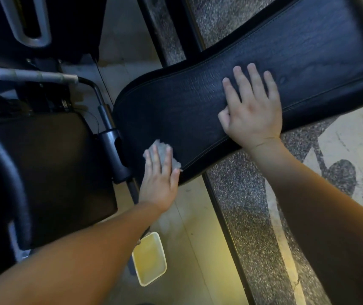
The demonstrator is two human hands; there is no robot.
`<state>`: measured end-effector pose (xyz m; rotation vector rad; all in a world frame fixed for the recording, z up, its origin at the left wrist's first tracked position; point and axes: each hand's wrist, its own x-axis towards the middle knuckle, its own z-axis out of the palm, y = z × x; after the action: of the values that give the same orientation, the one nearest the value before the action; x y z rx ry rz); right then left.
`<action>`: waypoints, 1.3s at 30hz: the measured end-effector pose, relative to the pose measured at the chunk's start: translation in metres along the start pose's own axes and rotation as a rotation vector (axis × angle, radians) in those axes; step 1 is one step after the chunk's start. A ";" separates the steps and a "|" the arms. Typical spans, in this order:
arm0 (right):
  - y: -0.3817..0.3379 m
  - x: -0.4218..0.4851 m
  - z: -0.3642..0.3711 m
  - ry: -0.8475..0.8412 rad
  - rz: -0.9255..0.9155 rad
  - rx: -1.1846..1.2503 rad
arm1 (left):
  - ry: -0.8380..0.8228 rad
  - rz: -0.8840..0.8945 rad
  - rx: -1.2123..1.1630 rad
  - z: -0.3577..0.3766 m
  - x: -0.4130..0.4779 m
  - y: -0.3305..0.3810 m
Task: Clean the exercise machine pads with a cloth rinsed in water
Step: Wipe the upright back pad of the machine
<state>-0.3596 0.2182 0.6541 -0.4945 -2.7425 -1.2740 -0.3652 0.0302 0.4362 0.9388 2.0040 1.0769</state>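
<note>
The cloth (162, 149) lies on the pad's (286, 62) left end, tub (149, 258) on the floor (198, 216).

A pale tiled floor (198, 219) runs down the middle, lit yellowish toward the bottom. Just beside it on the right lies speckled grey rubber flooring (251, 216), with a thin black edging strip (223, 219) between them. Further right are pale painted markings (339, 128). At upper left, a curved black bar carries a grey tape-wrapped grip (37, 76), with a silver looped handle (25, 25) above it.

Grained glossy leatherette pad (253, 51), grey cloth (165, 154)
</note>
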 end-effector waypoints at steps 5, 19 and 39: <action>-0.029 -0.006 -0.002 -0.071 -0.052 0.070 | -0.059 -0.143 -0.238 -0.007 -0.004 0.004; -0.041 -0.005 0.009 -0.002 -0.029 0.080 | 0.215 -0.322 -0.658 -0.086 0.012 0.019; -0.039 -0.004 0.019 0.005 -0.039 0.098 | 0.526 -0.261 -0.066 -0.108 0.104 0.034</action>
<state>-0.3670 0.2084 0.6127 -0.4305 -2.8073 -1.1396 -0.4965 0.0877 0.4909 0.3586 2.4055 1.3240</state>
